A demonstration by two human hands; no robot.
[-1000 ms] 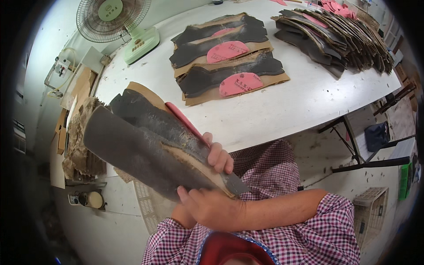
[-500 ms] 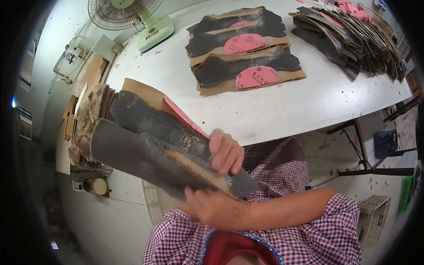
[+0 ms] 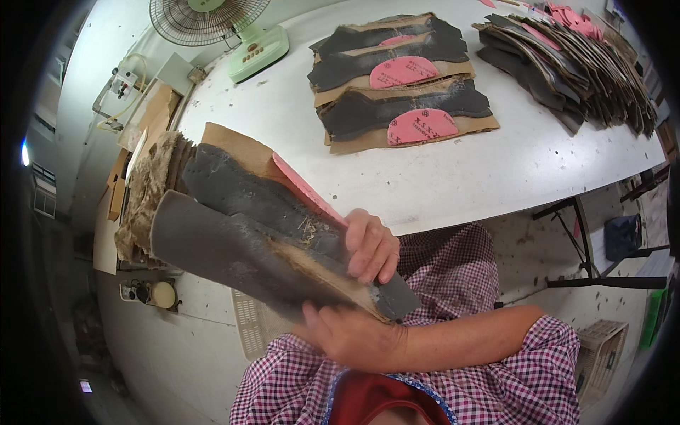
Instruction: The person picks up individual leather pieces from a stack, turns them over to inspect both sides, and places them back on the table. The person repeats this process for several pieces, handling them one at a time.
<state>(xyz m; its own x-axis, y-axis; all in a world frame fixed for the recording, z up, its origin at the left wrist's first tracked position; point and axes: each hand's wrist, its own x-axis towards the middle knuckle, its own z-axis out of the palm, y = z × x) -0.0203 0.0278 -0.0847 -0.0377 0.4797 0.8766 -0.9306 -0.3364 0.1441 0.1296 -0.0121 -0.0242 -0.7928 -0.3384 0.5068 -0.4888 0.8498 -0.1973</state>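
Observation:
A bundle of dark grey sheet pieces [image 3: 234,244] with tan backing is held slanted before my body, above the table's near edge. A pink piece [image 3: 308,190] stands edge-on along its far side. My left hand [image 3: 372,248] wraps its fingers over the bundle's far edge near the right end; its forearm is mostly hidden beneath. My right hand [image 3: 350,336] reaches across from the right and grips the near, lower edge, thumb up, with some fingers hidden. Beyond, on the white table [image 3: 425,184], lie overlapping dark pieces [image 3: 404,103] on tan sheets, with pink half-oval pieces [image 3: 423,127].
A large fanned stack of similar pieces [image 3: 567,71] lies at the table's far right. A pale green fan [image 3: 258,53] stands at the back left. Rough brown layered material [image 3: 152,191] is piled at the left. A plastic crate [image 3: 602,358] sits on the floor at right.
The whole view has shifted slightly, moving the table and its stacks a little right in the picture. Both hands keep their places on the bundle.

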